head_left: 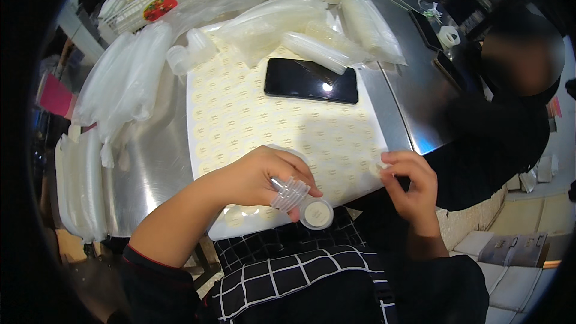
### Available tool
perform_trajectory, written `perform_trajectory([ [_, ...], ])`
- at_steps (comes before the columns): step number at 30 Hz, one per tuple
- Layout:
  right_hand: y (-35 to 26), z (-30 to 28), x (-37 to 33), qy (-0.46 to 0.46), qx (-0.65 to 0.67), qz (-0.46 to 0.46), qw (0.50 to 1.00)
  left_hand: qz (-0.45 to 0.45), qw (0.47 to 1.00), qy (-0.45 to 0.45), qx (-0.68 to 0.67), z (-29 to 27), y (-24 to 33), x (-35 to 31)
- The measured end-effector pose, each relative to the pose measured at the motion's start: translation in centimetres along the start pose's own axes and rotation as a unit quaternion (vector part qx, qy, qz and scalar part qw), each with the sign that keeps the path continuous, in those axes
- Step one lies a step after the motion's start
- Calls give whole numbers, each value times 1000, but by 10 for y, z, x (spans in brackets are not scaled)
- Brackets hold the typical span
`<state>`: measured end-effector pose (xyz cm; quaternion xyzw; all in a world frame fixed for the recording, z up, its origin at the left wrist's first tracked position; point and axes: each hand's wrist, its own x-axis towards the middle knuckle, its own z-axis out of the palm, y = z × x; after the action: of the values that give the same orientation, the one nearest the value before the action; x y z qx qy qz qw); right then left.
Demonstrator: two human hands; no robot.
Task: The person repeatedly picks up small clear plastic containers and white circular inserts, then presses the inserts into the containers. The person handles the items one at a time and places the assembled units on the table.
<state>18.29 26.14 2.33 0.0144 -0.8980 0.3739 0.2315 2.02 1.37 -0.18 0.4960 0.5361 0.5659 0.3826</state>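
Note:
My left hand (270, 171) is closed around a short stack of small clear plastic lids or cups (291, 195); which of the two I cannot tell. At the stack's near end a round clear lid (316, 214) faces up, with a pale cream round label on it. Off to the right, my right hand (414, 186) pinches a small round cream sticker (377, 169) between thumb and fingers, by the right edge of the sticker sheet (240, 123). This large white sheet carries rows of pale yellow round labels and lies under both hands.
A black phone (311, 81) rests on the sheet's far part. Behind it lie bagged clear cups (324, 51); more bagged stacks (123, 78) line the left. A white basket (168, 0) stands far left. Close on the right sits another person (498, 120) in dark clothes.

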Motion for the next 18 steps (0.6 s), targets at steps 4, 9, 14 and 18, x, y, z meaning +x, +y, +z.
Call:
perform_trajectory([
  [4, -15, 21, -7, -68, 67, -228, 969, 3, 1000, -2, 11, 2, 1, 0],
  [9, -20, 40, -11, -101, 62, -255, 960, -1, 998, 11, 67, 1, 7, -1],
  [14, -19, 44, -10, -96, 63, -260, 959, 31, 993, 17, 111, -2, 6, -3],
  [18, -19, 46, -9, -97, 63, -256, 960, 34, 991, 20, 127, -2, 5, -3],
])
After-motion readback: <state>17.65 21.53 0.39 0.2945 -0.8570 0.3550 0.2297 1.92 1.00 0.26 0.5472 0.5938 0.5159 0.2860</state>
